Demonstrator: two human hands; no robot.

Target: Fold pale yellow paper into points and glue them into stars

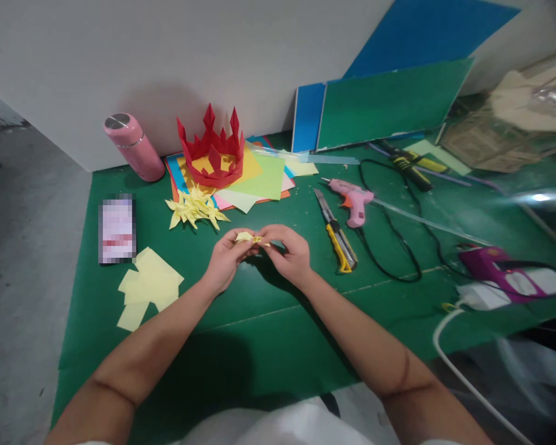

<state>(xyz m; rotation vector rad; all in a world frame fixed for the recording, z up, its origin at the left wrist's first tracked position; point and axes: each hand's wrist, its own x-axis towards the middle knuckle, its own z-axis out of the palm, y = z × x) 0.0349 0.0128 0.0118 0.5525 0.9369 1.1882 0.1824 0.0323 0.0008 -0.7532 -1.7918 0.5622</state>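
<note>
Between my two hands, above the middle of the green table, is a small folded piece of pale yellow paper (244,237). My left hand (226,259) pinches its left side, and the fingers of my right hand (287,250) are closed on its right side. My fingertips hide part of the folds. Just beyond my left hand lies a pile of folded yellow paper pieces (195,207) with pointed tips. Loose yellow paper sheets (151,281) overlap on the table at the left. A red folded-paper crown (217,170) stands behind, on a stack of coloured paper (271,176).
A pink bottle (136,151) and a phone (117,230) are at the left. To the right lie a yellow utility knife (337,238), a pink glue gun (356,201) with its black cord, pliers (410,167) and a purple box (486,266). Boards (393,105) lean on the wall.
</note>
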